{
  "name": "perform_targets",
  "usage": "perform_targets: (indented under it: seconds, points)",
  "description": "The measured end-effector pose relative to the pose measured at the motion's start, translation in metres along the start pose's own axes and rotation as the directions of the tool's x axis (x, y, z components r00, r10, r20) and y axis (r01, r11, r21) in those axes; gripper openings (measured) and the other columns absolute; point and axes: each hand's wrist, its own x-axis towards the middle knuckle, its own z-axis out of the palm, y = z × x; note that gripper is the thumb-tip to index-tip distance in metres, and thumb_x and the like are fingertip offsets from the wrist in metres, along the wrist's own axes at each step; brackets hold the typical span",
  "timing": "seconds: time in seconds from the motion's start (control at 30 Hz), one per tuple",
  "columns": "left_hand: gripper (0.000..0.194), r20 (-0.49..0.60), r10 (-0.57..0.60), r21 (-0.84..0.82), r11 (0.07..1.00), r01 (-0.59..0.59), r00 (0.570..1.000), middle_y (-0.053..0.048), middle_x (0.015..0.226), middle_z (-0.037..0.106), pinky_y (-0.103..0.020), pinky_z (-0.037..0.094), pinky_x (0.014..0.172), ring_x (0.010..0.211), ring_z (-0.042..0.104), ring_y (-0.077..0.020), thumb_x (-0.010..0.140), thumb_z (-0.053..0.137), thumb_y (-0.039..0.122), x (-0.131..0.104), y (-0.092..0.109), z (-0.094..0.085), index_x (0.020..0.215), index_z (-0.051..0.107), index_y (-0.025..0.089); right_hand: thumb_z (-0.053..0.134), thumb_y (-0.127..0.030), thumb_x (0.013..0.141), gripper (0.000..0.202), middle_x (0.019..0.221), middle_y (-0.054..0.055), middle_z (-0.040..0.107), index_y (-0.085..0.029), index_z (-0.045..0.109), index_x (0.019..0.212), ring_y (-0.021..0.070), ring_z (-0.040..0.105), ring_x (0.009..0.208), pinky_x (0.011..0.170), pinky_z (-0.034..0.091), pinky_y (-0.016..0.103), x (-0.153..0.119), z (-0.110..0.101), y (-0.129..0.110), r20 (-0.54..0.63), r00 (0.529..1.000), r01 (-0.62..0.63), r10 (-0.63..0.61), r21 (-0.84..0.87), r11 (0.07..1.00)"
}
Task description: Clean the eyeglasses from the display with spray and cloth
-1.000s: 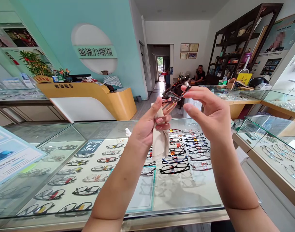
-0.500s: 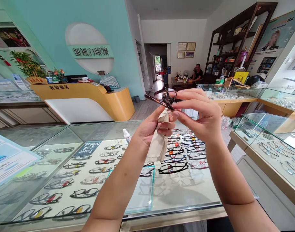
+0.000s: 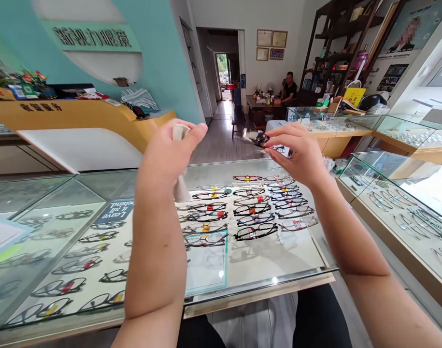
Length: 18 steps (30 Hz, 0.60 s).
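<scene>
Toward two o'clock from the middle of the view, the right hand point(image 3: 300, 150) has its thumb and fingertips pinched on one side of the dark glasses point(image 3: 257, 137), which jut out toward nine o'clock, held in the air. Near ten o'clock, the fingers of the left hand point(image 3: 168, 152) are curled around the pale cloth point(image 3: 182, 190), whose loose end hangs toward six o'clock. Half a second ago both hands met at the glasses, the cloth bunched against them; now the left has drawn off toward nine o'clock with the cloth, leaving a wide gap. As I judge it, the right hand alone bears the glasses, and no rubbing can be going on just now.

Farther out, toward six o'clock, rows of displayed frames point(image 3: 255, 233) sit in the glass case point(image 3: 293, 263). The white bottle visible earlier is out of sight, perhaps behind the left arm. Blur hides the lenses and how the temples of the held pair are folded; much of the cloth is inside the fist. Between eight and nine o'clock, a printed card point(image 3: 7, 237) is cut off by the edge. Between one and two, a seated person point(image 3: 289, 90) is too small to read clearly.
</scene>
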Motion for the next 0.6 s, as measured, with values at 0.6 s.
perform_targets:
  seconds: [0.6]
  points:
    - [0.043,0.077,-0.178,0.395,0.909,0.134,0.981,0.000,0.066,0.047,-0.049,0.050,0.095,0.079,0.060,-0.0234,0.092,0.079,0.061,-0.026,0.058,-0.021,0.086,0.078,0.018,0.059,-0.018,0.103,0.030,0.133,0.021,0.080,-0.008,0.085,0.114,0.0319,0.065,0.120,0.105,0.044,0.038,-0.075,0.082,0.182,0.707,0.579,0.037,0.406,-0.520,0.853]
